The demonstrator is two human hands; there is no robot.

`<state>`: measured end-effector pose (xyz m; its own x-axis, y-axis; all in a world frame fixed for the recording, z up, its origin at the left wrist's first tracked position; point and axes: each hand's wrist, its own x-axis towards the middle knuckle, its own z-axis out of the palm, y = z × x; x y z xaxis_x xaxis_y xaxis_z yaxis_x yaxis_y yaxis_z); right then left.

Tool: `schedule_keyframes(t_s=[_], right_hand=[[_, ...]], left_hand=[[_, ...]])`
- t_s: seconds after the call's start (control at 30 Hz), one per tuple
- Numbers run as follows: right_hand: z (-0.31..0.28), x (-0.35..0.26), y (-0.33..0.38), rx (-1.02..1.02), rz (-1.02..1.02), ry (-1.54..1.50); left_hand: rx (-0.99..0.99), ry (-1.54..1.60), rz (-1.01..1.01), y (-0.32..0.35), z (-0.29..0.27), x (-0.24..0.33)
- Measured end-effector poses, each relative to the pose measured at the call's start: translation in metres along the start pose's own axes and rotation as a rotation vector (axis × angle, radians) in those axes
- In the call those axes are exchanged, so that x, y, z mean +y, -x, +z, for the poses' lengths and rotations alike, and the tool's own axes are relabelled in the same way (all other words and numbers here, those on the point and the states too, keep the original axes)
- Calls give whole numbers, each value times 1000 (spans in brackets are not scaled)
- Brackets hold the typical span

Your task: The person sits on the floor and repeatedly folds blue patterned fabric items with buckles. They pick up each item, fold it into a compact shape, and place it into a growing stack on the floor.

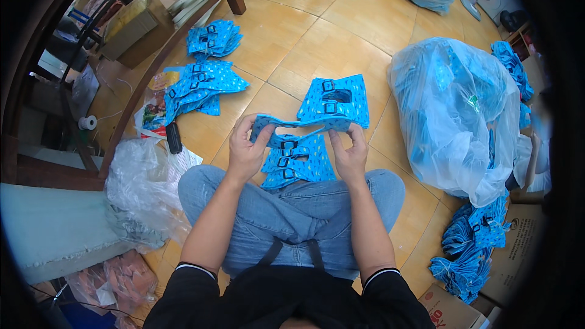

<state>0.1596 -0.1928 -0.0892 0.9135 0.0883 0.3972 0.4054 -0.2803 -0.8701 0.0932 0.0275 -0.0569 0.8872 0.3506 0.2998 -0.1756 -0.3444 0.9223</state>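
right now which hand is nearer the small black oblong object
Left. The left hand is right of the black object; the right hand is farther right, across the held blue patterned piece.

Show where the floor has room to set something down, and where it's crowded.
Bare tiles lie between the left blue piles and the plastic bag, beyond the middle stack. Crowded: between left hand and right hand, over a nearer stack; lower right, with blue bunches and cartons.

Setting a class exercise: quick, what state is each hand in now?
Left hand: closed, holding the left end of a blue patterned panel.
Right hand: closed, holding the same panel's right end.
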Motion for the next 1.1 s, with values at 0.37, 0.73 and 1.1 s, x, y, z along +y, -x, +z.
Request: schedule_keyframes(t_s=[0.37,0.73,1.1], right_hand=[[2,4,-5,-21,214,-267],[-16,-9,-15,-356,857,-874],[-18,-11,-12,-528,887,-903]], left_hand=[[-6,331,-178,-8,8,5],[-170,710,-429,-10,-6,-2],[-172,927,-518,-8,-8,7]])
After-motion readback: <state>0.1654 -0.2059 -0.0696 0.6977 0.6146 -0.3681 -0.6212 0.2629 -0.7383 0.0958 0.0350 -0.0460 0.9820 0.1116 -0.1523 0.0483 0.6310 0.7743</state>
